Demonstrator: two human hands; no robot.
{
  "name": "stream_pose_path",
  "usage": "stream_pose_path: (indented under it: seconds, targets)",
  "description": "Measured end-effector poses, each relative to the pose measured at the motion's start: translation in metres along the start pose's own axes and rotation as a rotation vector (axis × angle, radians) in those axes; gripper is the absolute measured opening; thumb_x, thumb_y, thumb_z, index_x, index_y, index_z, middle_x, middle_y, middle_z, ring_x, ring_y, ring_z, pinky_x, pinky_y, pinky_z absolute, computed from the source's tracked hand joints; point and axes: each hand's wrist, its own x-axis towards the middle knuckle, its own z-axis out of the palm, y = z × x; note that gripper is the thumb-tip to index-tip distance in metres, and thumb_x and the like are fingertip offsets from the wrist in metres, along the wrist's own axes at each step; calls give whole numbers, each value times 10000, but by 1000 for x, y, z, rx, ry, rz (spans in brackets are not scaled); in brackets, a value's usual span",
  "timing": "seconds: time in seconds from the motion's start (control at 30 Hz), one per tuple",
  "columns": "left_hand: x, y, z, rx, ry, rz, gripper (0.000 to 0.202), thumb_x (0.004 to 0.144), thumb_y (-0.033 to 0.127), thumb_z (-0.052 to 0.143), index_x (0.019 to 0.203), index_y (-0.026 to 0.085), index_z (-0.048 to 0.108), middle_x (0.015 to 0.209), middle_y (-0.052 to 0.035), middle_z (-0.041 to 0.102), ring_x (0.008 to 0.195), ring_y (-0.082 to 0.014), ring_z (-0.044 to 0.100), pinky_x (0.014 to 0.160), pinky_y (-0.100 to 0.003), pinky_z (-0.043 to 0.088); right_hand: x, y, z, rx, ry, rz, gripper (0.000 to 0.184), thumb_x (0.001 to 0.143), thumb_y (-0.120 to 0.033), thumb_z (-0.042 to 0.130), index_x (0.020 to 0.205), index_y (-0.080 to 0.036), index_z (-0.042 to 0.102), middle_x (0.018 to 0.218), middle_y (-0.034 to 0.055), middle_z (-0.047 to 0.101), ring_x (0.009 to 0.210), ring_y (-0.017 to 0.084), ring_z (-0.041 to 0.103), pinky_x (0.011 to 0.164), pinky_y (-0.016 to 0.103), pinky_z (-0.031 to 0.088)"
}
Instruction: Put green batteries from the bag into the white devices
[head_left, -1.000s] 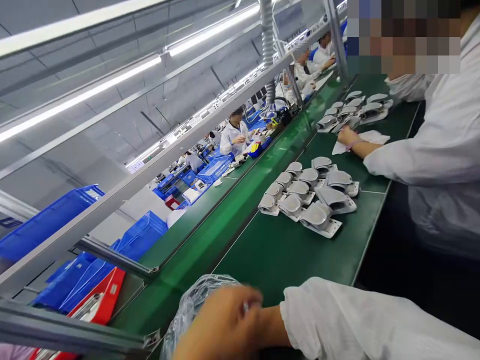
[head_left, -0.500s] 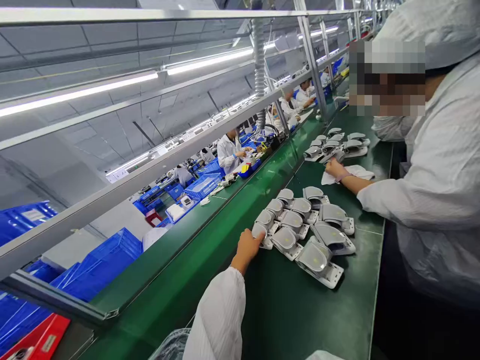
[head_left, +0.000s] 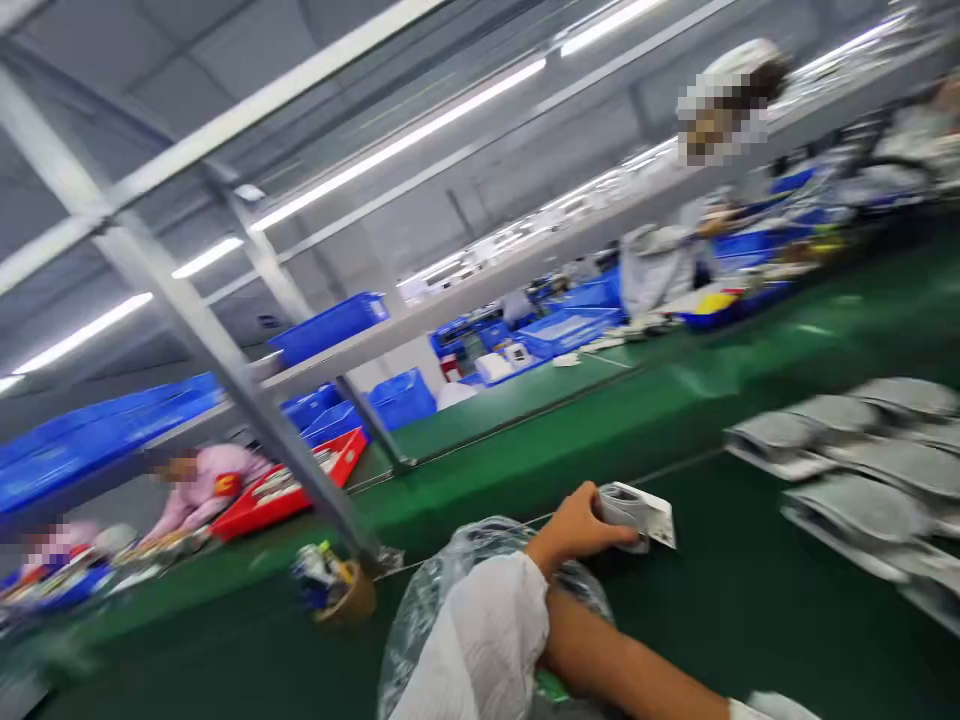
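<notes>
My left hand [head_left: 577, 525] is closed round a grey-and-white plastic part [head_left: 628, 512], thumb on the near side, with its white flat plate sticking out to the right. My right forearm [head_left: 611, 645] crosses below from the lower right and passes behind my left sleeve [head_left: 480, 635]. The right hand itself is hidden there, by a clear plastic bag [head_left: 427, 590], so its fingers do not show. Several similar grey-and-white parts [head_left: 862, 510] lie in rows on the green bench [head_left: 697, 620] at the right, apart from my hands.
A cup holding pens or tools [head_left: 349, 595] stands left of the bag. Metal frame posts [head_left: 247, 390] rise behind it. Across the green belt [head_left: 600, 435] are a red tray [head_left: 330, 460], blue bins [head_left: 401, 400] and people at work.
The view has swung left. My left hand has taken a part from the edge of the rows and carried it left, beside the bag. My right forearm has come into view.
</notes>
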Motion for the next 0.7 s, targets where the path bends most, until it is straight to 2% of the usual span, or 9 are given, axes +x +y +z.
stream_pose_path:
  seconds: [0.03, 0.07, 0.13, 0.2, 0.33, 0.43, 0.5, 0.6, 0.7]
  targets:
    - [-11, -9, -12, 29, 2, -2, 526, 589, 427, 937, 824, 209, 519, 799, 48, 531, 725, -132, 439, 692, -278, 372, -5, 3, 5, -47, -28, -22, 367, 746, -15, 716, 1011, -255, 800, 1025, 82, 811, 866, 284, 772, 763, 333, 598]
    - [-22, -17, -23, 42, -1, -11, 549, 574, 458, 948, 794, 214, 509, 766, 51, 515, 704, -135, 427, 682, -286, 365, -10, 7, 9, -76, -34, -39, 334, 771, -13, 677, 980, -243, 799, 996, 95, 812, 802, 276, 772, 692, 325, 580]
    - [-44, -33, -42, -2, 10, -54, 599, 533, 501, 970, 760, 221, 491, 715, 55, 487, 674, -137, 411, 676, -299, 365, -18, 13, 12, -21, 14, -43, 201, 913, -122, 615, 930, -238, 778, 938, 90, 802, 740, 246, 759, 630, 308, 542]
    - [-64, -48, -53, -126, 90, -102, 643, 493, 530, 982, 752, 223, 480, 701, 57, 467, 670, -135, 411, 694, -308, 386, -21, 16, 8, 148, 85, 20, 250, 1016, -296, 557, 853, -239, 738, 825, 53, 765, 689, 210, 722, 620, 289, 519]
    - [-89, -71, -51, -520, 405, -77, 740, 445, 604, 968, 869, 218, 501, 850, -1, 574, 789, -172, 537, 803, -333, 453, -18, 16, -6, 444, 268, 341, 393, 937, -551, 631, 728, -219, 645, 644, 9, 630, 569, 169, 584, 558, 270, 460]
    - [-99, -85, -47, -761, 548, -22, 902, 437, 594, 975, 1096, 216, 489, 1059, -89, 652, 957, -240, 641, 909, -363, 492, -7, 17, -19, 598, 408, 522, 395, 842, -598, 706, 796, -207, 678, 670, 9, 618, 582, 166, 557, 562, 274, 448]
    - [-103, -93, -47, -767, 595, -10, 902, 498, 604, 956, 1159, 214, 484, 1112, -116, 658, 1006, -264, 658, 945, -379, 504, 0, 22, -28, 679, 492, 560, 403, 792, -595, 747, 830, -196, 702, 726, 24, 645, 634, 175, 580, 607, 284, 469]
    - [-95, -104, -50, -680, 679, -14, 754, 609, 630, 897, 1109, 216, 515, 1079, -101, 661, 985, -257, 654, 953, -391, 511, 7, 39, -37, 737, 605, 599, 457, 770, -631, 750, 855, -184, 709, 766, 33, 647, 633, 157, 555, 601, 282, 451]
    - [-84, -112, -50, -664, 670, -49, 786, 573, 534, 946, 1151, 215, 519, 1104, -96, 666, 988, -249, 662, 953, -391, 519, 4, 57, -37, 788, 619, 709, 584, 839, -735, 622, 1011, -182, 696, 585, -54, 450, 466, 110, 363, 465, 257, 293]
